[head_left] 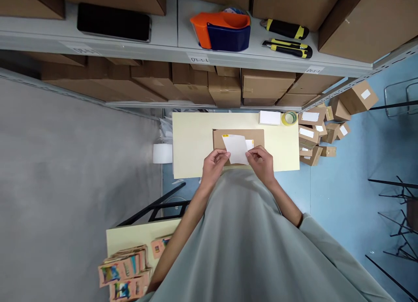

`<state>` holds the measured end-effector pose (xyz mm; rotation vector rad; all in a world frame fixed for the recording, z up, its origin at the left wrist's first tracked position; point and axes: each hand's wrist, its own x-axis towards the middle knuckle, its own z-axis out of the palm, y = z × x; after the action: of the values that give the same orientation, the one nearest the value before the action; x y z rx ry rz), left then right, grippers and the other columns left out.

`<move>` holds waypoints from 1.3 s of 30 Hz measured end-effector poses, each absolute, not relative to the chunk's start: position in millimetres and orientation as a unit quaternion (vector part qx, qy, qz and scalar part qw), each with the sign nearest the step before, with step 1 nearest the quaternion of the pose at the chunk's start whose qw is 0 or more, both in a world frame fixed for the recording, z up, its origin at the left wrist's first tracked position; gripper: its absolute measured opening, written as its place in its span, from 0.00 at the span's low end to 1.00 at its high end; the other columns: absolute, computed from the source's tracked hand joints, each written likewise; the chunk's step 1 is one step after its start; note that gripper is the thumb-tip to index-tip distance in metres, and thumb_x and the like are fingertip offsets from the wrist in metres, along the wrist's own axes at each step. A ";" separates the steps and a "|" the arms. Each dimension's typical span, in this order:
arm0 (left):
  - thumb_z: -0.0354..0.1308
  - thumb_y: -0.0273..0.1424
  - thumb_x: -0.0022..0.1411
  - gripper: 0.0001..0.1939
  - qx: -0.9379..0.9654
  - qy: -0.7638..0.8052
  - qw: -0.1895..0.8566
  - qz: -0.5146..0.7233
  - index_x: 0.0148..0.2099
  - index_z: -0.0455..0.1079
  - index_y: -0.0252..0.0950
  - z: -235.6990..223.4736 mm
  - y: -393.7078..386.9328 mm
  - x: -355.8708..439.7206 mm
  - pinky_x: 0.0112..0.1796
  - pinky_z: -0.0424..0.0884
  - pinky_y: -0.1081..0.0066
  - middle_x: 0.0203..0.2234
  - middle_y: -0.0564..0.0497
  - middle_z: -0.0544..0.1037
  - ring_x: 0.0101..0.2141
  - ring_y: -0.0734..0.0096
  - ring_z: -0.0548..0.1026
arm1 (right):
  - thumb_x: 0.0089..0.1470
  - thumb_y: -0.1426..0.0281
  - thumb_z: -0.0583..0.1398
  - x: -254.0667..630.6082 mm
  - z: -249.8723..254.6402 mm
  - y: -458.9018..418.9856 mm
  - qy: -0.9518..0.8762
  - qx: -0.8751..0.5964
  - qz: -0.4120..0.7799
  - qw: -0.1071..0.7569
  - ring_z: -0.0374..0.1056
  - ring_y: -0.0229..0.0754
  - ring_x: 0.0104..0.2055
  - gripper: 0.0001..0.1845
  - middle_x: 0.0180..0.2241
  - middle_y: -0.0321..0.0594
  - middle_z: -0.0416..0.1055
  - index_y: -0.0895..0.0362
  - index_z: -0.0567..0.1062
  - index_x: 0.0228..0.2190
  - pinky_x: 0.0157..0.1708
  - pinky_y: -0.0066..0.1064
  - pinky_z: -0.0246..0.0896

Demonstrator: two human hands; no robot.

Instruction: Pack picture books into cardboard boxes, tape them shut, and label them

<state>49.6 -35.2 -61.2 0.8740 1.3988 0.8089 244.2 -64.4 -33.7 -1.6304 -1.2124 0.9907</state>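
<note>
Both my hands pinch a white paper label (237, 148) over a flat brown cardboard box (256, 137) that lies on a pale yellow table (192, 141). My left hand (214, 164) grips the label's lower left corner with closed fingers. My right hand (262, 162) grips its lower right edge, fingers also closed. A yellow-marked sticker shows at the label's top left on the box.
A stack of white labels (269, 117) and a tape roll (289, 118) sit at the table's far edge. Small labelled boxes (313, 134) are piled on the blue floor at right. The shelf above holds a tape dispenser (222, 30), utility knives (287, 49) and a phone (113, 22). Colourful packets (126, 271) lie lower left.
</note>
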 end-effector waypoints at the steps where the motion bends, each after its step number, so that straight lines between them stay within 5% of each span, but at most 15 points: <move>1: 0.73 0.54 0.56 0.23 0.378 0.607 0.606 0.349 0.39 0.76 0.40 -62.1 -35.3 49.5 0.49 0.78 0.61 0.38 0.48 0.85 0.42 0.60 0.82 | 0.67 0.56 0.63 242.9 -31.2 -67.2 -0.509 -0.642 0.386 0.425 0.70 0.42 0.32 0.14 0.33 0.40 0.76 0.51 0.81 0.33 0.33 0.37 0.71; 6: 0.71 0.47 0.57 0.19 0.398 0.590 0.608 0.352 0.42 0.79 0.38 -62.1 -37.1 44.8 0.50 0.79 0.59 0.42 0.45 0.86 0.45 0.57 0.83 | 0.70 0.56 0.63 234.9 -35.4 -83.0 -0.639 -0.589 0.348 0.352 0.76 0.45 0.37 0.14 0.35 0.43 0.79 0.47 0.84 0.36 0.41 0.40 0.75; 11: 0.66 0.39 0.55 0.18 0.437 0.552 0.618 0.349 0.46 0.82 0.36 -59.2 -41.2 43.4 0.49 0.80 0.56 0.48 0.42 0.87 0.48 0.50 0.84 | 0.69 0.68 0.66 227.9 -52.8 -95.3 -0.769 -0.511 0.265 0.279 0.75 0.43 0.33 0.05 0.36 0.39 0.82 0.45 0.83 0.39 0.33 0.37 0.72; 18: 0.68 0.41 0.57 0.16 0.421 0.583 0.591 0.366 0.43 0.81 0.36 -69.6 -40.7 40.9 0.52 0.80 0.58 0.44 0.44 0.87 0.49 0.53 0.84 | 0.70 0.71 0.65 237.3 -47.5 -83.5 -0.768 -0.524 0.102 0.354 0.76 0.43 0.34 0.06 0.34 0.39 0.80 0.48 0.82 0.39 0.33 0.37 0.71; 24: 0.70 0.55 0.61 0.27 0.406 0.564 0.626 0.355 0.48 0.82 0.38 -70.0 -46.6 35.2 0.58 0.78 0.55 0.48 0.42 0.87 0.52 0.53 0.84 | 0.71 0.61 0.64 264.9 -43.8 -43.4 -0.642 -0.604 0.262 0.394 0.76 0.48 0.45 0.10 0.39 0.43 0.79 0.49 0.83 0.38 0.49 0.45 0.75; 30: 0.70 0.60 0.60 0.37 0.365 0.509 0.743 0.235 0.62 0.78 0.41 -76.4 -59.0 28.6 0.56 0.80 0.55 0.60 0.39 0.83 0.58 0.49 0.82 | 0.58 0.50 0.71 302.0 -92.1 15.4 -0.559 -0.602 0.439 0.364 0.64 0.57 0.72 0.17 0.59 0.47 0.78 0.51 0.84 0.31 0.73 0.53 0.53; 35: 0.73 0.63 0.51 0.39 0.336 0.557 0.747 0.140 0.54 0.81 0.41 -104.6 -79.5 17.8 0.55 0.80 0.55 0.58 0.39 0.83 0.60 0.45 0.80 | 0.48 0.51 0.74 315.8 -123.9 52.3 -0.467 -0.611 0.535 0.348 0.63 0.60 0.72 0.18 0.47 0.46 0.83 0.51 0.82 0.28 0.68 0.50 0.56; 39: 0.74 0.63 0.48 0.41 0.315 0.595 0.717 0.181 0.54 0.80 0.40 -118.0 -86.4 11.5 0.59 0.77 0.54 0.59 0.40 0.82 0.61 0.46 0.78 | 0.45 0.54 0.72 320.6 -124.7 59.9 -0.417 -0.595 0.589 0.353 0.71 0.53 0.59 0.15 0.40 0.39 0.81 0.52 0.82 0.28 0.60 0.41 0.62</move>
<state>11.5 -86.4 -118.0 0.6967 1.3173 0.3999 320.6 59.9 -124.7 -1.5396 -1.0794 1.5243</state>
